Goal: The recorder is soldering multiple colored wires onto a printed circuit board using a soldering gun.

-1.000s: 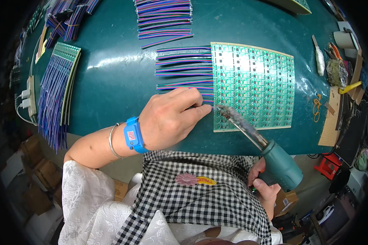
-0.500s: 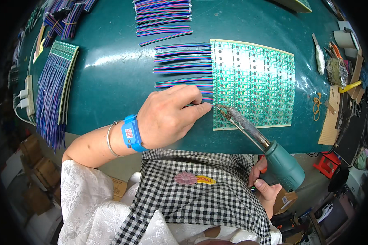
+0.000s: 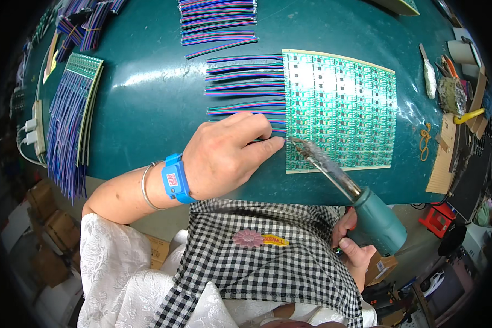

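A green circuit board panel (image 3: 339, 115) lies flat on the table, with several multicoloured ribbon wires (image 3: 243, 87) running left from its left edge. My left hand (image 3: 227, 150) is closed in a pinch at the panel's lower left edge, on a ribbon wire mostly hidden under my fingers. A blue wrist strap is on that arm. My right hand (image 3: 356, 251) is wrapped around the green handle of a soldering iron (image 3: 380, 221); some of its fingers are hidden behind the handle. The iron's dark tip points up-left at the panel's edge, close to my left fingertips.
Loose ribbon wires (image 3: 218, 22) are stacked at the far middle. Wired panels (image 3: 74, 115) stand at the left, near a power strip (image 3: 38, 134). On the right are rubber bands (image 3: 424, 143), cardboard (image 3: 440, 169) and a yellow-handled tool (image 3: 468, 116).
The soldering iron has turned slightly at its tip, and the thin metal rod beside its barrel shows less. My left hand holds nearly the same place.
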A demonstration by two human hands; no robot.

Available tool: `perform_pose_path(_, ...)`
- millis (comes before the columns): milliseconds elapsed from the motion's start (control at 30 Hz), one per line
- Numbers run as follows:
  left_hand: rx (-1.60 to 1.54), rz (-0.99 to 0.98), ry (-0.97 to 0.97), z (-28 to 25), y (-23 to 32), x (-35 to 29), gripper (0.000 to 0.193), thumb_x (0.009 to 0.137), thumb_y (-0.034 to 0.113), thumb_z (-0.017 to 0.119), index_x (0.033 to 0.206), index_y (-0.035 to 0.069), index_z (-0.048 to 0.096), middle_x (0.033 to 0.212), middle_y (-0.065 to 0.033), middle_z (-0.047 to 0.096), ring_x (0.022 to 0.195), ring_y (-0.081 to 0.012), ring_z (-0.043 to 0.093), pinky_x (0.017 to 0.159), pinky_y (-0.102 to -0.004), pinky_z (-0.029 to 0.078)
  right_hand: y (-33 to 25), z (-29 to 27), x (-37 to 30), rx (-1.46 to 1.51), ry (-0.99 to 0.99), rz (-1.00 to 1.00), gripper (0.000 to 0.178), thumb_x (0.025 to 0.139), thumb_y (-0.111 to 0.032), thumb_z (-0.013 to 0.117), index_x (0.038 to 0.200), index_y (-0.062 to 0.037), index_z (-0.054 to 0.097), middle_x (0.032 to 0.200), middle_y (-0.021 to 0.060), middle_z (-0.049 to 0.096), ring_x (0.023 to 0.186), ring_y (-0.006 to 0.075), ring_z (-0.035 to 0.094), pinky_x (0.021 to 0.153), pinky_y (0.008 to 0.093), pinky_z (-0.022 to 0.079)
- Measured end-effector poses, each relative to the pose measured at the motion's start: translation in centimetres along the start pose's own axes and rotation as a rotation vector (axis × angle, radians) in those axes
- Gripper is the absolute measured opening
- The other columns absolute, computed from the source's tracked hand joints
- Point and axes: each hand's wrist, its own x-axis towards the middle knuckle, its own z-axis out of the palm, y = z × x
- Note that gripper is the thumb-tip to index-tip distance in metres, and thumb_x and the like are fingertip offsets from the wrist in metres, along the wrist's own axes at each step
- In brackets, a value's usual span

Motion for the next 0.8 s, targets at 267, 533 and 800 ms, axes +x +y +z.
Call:
perform_pose_path(267, 0.039, 0.012, -0.014, 0.0, 0.1, -0.1, 0.032, 0.065, -0.005, 0.074, 0.096, 0.002, 0.073, 0.085, -0.0067, 0.059, 0.069, -0.0226, 0.06, 0.054, -0.034, 0.05, -2.3, 0.4, -0.7, 0.065, 0.048, 0.193, 0.052, 0.076, -0.015, 0.081, 0.116, 0.0017, 0.055, 0.081, 0.0089, 0.056, 0.067, 0.0192, 0.056, 0.06, 0.0304, 0.048)
perform_pose_path(533, 0.016, 0.008, -0.008, 0.1, -0.1, -0.2, 0.032, 0.065, -0.005, 0.074, 0.096, 0.003, 0.073, 0.085, -0.007, 0.06, 0.07, -0.023, 0.061, 0.056, -0.0346, 0.051, -1.3, -0.3, -0.8, 0.022, -0.007, 0.146, 0.047, 0.078, -0.014, 0.08, 0.114, -0.0006, 0.053, 0.078, 0.0074, 0.056, 0.068, 0.0177, 0.056, 0.061, 0.0297, 0.048)
perform_pose_path(800, 0.004, 0.021, -0.016, 0.1, -0.2, -0.2, 0.032, 0.066, -0.006, 0.074, 0.097, 0.003, 0.073, 0.085, -0.0067, 0.061, 0.07, -0.0226, 0.061, 0.056, -0.0338, 0.051, -1.2, 0.1, -0.7, 0.008, -0.014, 0.134, 0.045, 0.08, -0.018, 0.078, 0.112, -0.0002, 0.053, 0.076, 0.0066, 0.056, 0.069, 0.0169, 0.055, 0.063, 0.0294, 0.047)
